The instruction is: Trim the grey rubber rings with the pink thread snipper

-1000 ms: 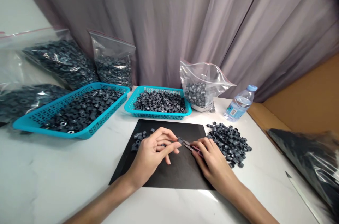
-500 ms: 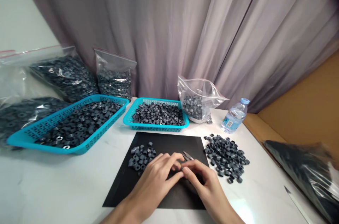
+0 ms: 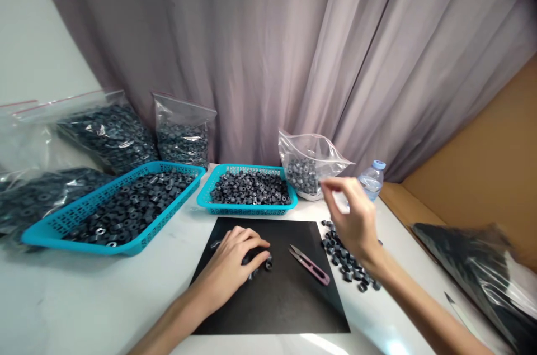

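My left hand (image 3: 237,257) rests on the black mat (image 3: 272,293), its fingers curled over a small heap of dark grey ring-shaped parts (image 3: 267,263). My right hand (image 3: 350,215) is raised above the loose pile of the same grey parts (image 3: 346,265) to the right of the mat. Its thumb and fingers are pinched together, and what they hold, if anything, is too small to make out. A small pair of purple thread snips (image 3: 309,264) lies free on the mat between the two hands.
Two turquoise baskets (image 3: 113,207) (image 3: 247,190) of grey parts stand behind the mat. Clear bags of parts (image 3: 308,167) (image 3: 182,134) (image 3: 104,131) line the curtain. A water bottle (image 3: 371,179) stands at the right. A dark bag (image 3: 482,265) and cardboard lie further right.
The right hand let go of the snips, which now lie on the mat, and rose to the right. The left hand moved onto the small heap of parts.
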Action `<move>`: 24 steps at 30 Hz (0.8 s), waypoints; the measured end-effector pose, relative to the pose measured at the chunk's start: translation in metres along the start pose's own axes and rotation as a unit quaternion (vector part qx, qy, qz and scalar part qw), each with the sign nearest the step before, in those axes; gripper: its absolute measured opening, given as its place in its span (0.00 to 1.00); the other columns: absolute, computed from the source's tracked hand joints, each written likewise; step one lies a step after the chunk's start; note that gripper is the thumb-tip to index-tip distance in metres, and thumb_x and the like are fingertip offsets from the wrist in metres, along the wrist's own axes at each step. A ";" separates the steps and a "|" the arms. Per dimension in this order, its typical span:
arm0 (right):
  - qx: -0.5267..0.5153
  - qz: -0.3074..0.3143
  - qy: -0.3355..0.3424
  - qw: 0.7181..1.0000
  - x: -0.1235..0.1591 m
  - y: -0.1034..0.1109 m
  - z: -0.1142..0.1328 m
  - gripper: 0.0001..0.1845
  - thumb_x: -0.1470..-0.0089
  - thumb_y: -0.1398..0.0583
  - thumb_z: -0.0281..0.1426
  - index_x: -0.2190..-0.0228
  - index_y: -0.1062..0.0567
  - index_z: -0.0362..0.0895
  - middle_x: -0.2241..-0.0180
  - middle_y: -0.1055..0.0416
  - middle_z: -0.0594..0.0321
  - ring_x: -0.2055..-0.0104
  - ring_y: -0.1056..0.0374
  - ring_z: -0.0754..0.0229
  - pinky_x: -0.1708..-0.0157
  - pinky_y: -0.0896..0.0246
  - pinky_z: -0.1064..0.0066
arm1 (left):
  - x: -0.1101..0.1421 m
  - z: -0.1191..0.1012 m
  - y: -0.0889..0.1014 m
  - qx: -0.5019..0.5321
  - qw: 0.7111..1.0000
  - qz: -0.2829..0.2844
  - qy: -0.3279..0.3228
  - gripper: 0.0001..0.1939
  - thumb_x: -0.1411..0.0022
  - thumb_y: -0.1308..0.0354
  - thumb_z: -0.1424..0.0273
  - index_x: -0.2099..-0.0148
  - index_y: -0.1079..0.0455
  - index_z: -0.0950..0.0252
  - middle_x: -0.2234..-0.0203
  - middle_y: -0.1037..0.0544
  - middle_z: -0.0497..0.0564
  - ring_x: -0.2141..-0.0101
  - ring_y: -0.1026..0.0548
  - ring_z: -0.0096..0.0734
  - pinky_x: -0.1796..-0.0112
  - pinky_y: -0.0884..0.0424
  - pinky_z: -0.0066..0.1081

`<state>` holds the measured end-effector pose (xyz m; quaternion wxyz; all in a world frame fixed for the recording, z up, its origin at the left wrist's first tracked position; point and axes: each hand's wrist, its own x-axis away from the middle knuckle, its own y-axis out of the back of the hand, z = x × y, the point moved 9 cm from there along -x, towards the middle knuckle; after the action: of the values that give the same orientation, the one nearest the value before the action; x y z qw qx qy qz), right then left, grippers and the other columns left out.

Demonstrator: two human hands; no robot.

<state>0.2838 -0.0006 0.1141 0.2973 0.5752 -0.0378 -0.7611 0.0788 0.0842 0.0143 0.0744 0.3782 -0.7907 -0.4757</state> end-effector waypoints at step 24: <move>-0.068 0.290 -0.005 0.955 0.118 -0.093 0.039 0.07 0.36 0.42 0.35 0.57 0.31 0.47 0.60 0.30 0.58 0.59 0.33 0.53 0.56 0.35 0.58 | 0.009 -0.018 0.012 0.142 0.989 -0.039 0.006 0.06 0.33 0.41 0.64 0.54 0.29 0.55 0.61 0.24 0.44 0.59 0.25 0.30 0.55 0.32 0.29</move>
<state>0.1914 0.0060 -0.0104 0.5433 0.5145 -0.1530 -0.6455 0.0752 0.0689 0.0315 0.0064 0.4184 -0.8346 -0.3583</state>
